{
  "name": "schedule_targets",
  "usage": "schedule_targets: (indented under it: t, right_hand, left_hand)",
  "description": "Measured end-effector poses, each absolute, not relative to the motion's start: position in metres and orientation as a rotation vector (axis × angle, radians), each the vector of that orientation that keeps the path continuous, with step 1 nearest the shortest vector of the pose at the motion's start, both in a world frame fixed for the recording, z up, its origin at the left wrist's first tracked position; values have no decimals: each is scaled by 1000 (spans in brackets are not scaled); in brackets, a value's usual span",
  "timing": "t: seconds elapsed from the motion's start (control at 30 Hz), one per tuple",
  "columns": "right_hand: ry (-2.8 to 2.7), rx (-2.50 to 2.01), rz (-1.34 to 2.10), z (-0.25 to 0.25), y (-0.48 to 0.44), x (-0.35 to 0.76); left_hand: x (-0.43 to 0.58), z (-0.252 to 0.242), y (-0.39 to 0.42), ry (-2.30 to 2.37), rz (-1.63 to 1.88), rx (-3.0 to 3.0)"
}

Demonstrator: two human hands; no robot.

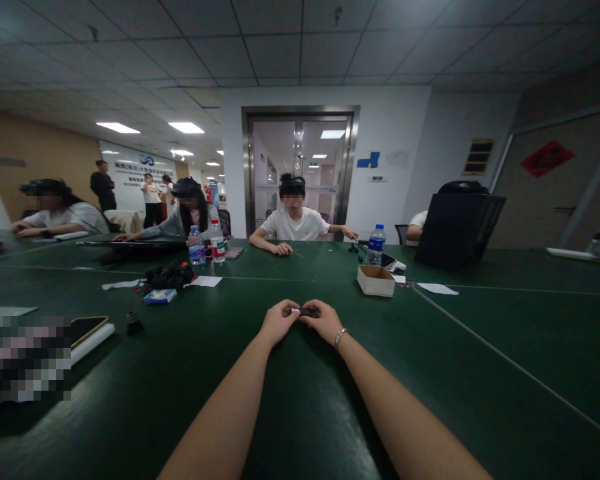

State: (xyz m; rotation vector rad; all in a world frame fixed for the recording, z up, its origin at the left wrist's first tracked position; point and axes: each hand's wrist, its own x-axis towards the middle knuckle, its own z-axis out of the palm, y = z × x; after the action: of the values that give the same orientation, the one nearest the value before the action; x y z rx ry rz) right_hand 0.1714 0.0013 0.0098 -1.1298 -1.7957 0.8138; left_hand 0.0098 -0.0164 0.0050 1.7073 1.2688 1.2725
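Both hands meet over the green table [300, 373] near the middle of the head view. A small dark object [309, 312] lies between them, with a small whitish part at its left end. My left hand [279, 321] is closed, its fingertips pinching the whitish end. My right hand [324, 321], with a silver bracelet at the wrist, pinches the dark part. The object is too small to make out further, and the fingers cover some of it.
An open cardboard box [376, 283] and a water bottle [377, 244] stand ahead on the right. Ahead on the left are a dark pile [167, 277], a blue-white packet [160, 297] and a small black item [134, 324]. A person [295, 223] sits opposite.
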Motion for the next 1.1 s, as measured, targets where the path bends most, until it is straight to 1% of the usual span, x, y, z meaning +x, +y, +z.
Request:
schedule_targets:
  t: [0.13, 0.27, 0.43, 0.63, 1.1]
  right_hand:
    - [-1631, -1036, 1101, 12, 3, 172]
    - [-1556, -954, 1232, 14, 2, 173]
    - [-1494, -927, 1313, 12, 4, 175]
    - [-1479, -878, 1352, 12, 4, 179]
    - [-1447, -863, 1438, 23, -7, 180]
  left_hand:
    - [9, 2, -10, 1259, 1262, 1584]
    - [7, 2, -10, 1205, 1229, 1486]
    - [7, 6, -15, 1206, 1246, 1456]
    - [7, 11, -16, 1234, 1168, 1507]
    - [6, 17, -23, 1474, 1122, 1769]
